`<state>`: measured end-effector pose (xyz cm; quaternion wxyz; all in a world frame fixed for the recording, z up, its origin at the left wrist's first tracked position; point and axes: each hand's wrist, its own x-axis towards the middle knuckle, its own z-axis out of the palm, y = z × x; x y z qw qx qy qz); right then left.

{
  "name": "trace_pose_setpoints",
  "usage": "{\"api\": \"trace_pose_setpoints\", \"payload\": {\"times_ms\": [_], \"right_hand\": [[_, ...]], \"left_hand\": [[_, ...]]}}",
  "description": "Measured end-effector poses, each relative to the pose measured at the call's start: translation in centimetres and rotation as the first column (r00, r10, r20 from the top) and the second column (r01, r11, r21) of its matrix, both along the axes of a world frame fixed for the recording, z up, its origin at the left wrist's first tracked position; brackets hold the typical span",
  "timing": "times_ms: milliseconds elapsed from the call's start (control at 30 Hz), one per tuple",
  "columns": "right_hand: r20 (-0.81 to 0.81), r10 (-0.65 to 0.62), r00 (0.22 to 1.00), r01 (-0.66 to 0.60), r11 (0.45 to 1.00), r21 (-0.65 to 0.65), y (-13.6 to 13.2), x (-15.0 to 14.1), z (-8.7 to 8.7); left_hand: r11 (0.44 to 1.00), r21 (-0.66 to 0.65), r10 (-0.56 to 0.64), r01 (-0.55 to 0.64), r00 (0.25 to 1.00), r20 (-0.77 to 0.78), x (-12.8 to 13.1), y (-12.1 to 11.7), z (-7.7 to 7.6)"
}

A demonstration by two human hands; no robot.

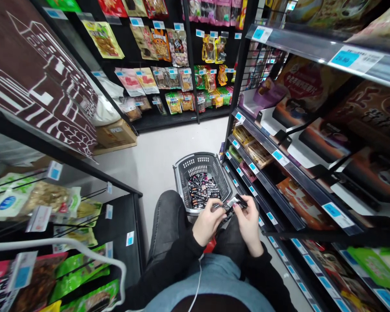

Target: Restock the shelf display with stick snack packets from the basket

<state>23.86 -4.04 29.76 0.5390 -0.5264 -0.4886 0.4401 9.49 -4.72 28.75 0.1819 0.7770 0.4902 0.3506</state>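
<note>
Above my lap, my left hand (210, 220) and my right hand (248, 220) grip a small black item with a white panel (232, 202) between their fingertips. Its exact kind is too small to make out. The fingers of both hands are bent and pinched on it. Just beyond them, on the floor, stands a grey plastic shopping basket (225, 178). Many small dark items (203, 189) with light and pinkish marks lie loosely in its bottom.
Shelves (276, 158) with blue-and-white price labels rise close on my right. At my left is a black shelf (125, 221) of bagged food. Hanging snack bags (178, 47) fill the far rack, and a cardboard box (115, 133) sits on the floor.
</note>
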Motion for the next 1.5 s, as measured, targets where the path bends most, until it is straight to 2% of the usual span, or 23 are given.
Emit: {"api": "trace_pose_setpoints", "payload": {"times_ms": [67, 133, 200, 267, 333, 400, 467, 500, 600, 700, 733, 767, 867, 933, 1000, 1067, 1133, 1200, 1300, 1400, 1500], "right_hand": [[-0.033, -0.048, 0.998, 0.048, 0.999, 0.006, 0.2, 0.0, -0.6], [-0.048, -0.082, 0.995, 0.082, 0.997, -0.006, 0.3, -0.1, -1.2], [-0.041, -0.094, 0.995, 0.093, 0.995, -0.025, 0.2, -0.2, -1.7], [-0.047, -0.091, 0.995, 0.089, 0.994, -0.056, 0.1, -0.4, -2.0], [-0.095, -0.08, 0.992, 0.07, 0.992, -0.106, 0.0, -0.6, -2.1], [-0.156, -0.096, 0.983, 0.072, 0.986, -0.153, 0.1, -0.7, -2.2], [-0.191, -0.123, 0.974, 0.087, 0.979, -0.187, 0.3, -0.7, -2.2], [-0.205, -0.13, 0.97, 0.089, 0.976, -0.2, 0.4, -0.8, -2.2], [-0.256, -0.14, 0.956, 0.079, 0.969, -0.235, 0.6, -0.9, -2.6], [-0.26, -0.182, 0.948, 0.116, 0.962, -0.248, 0.5, -0.8, -3.4], [-0.251, -0.195, 0.948, 0.131, 0.96, -0.248, 0.5, -0.7, -3.7], [-0.246, -0.206, 0.947, 0.144, 0.958, -0.246, 0.6, -0.5, -3.9], [-0.262, -0.23, 0.937, 0.175, 0.961, -0.215, 0.7, 0.0, -4.6], [-0.29, -0.238, 0.927, 0.188, 0.964, -0.189, 0.7, -0.4, -5.0], [-0.314, -0.244, 0.918, 0.19, 0.963, -0.191, 0.5, -1.9, -5.4], [-0.324, -0.236, 0.916, 0.169, 0.96, -0.221, 0.0, -4.1, -6.0], [-0.315, -0.213, 0.925, 0.131, 0.957, -0.26, -0.5, -6.1, -6.6], [-0.309, -0.2, 0.93, 0.103, 0.947, -0.303, -0.5, -7.1, -6.8], [-0.353, -0.273, 0.895, 0.14, 0.923, -0.358, 0.8, -6.1, -6.3], [-0.417, -0.408, 0.812, 0.275, 0.898, -0.343, 2.9, -4.1, -5.3], [-0.361, -0.412, 0.837, 0.324, 0.903, -0.281, 4.6, -2.9, -5.1]], "left_hand": [[0.988, -0.15, -0.008, 0.04, 0.979, 0.205, 0.0, 0.2, -0.2], [0.942, -0.331, 0.075, 0.053, 0.93, 0.361, 0.1, 0.3, -0.5], [0.856, -0.51, 0.172, 0.083, 0.885, 0.433, 0.0, 0.4, -1.0], [0.764, -0.619, 0.158, 0.183, 0.877, 0.454, -0.2, 0.3, -1.4], [0.666, -0.671, 0.041, 0.325, 0.882, 0.469, -0.4, -0.1, -1.7], [0.537, -0.706, -0.042, 0.461, 0.851, 0.523, -0.7, -0.6, -1.8], [0.416, -0.711, -0.036, 0.567, 0.791, 0.611, -1.0, -1.1, -1.7], [0.374, -0.702, -0.014, 0.607, 0.76, 0.65, -1.1, -1.3, -1.7], [0.313, -0.67, 0.025, 0.673, 0.699, 0.714, -1.6, -1.8, -1.6], [0.261, -0.65, 0.085, 0.714, 0.653, 0.752, -2.1, -2.3, -2.6], [0.255, -0.648, 0.127, 0.718, 0.639, 0.759, -2.3, -2.5, -3.2], [0.274, -0.655, 0.187, 0.704, 0.629, 0.755, -2.5, -2.6, -3.9], [0.445, -0.732, 0.462, 0.517, 0.567, 0.681, -3.5, -2.9, -5.9], [0.513, -0.784, 0.609, 0.35, 0.495, 0.62, -4.1, -2.7, -6.6], [0.536, -0.806, 0.651, 0.252, 0.484, 0.585, -4.2, -2.4, -6.6], [0.576, -0.797, 0.638, 0.183, 0.51, 0.578, -3.8, -1.9, -6.1], [0.621, -0.775, 0.635, 0.118, 0.505, 0.585, -3.0, -1.4, -5.4], [0.635, -0.767, 0.646, 0.089, 0.483, 0.591, -2.4, -1.0, -4.7], [0.612, -0.783, 0.657, 0.111, 0.48, 0.582, -2.3, -0.7, -3.8], [0.585, -0.804, 0.654, 0.103, 0.527, 0.543, -2.8, -1.0, -3.4], [0.566, -0.82, 0.628, 0.087, 0.599, 0.497, -3.9, -1.4, -4.0]]}}
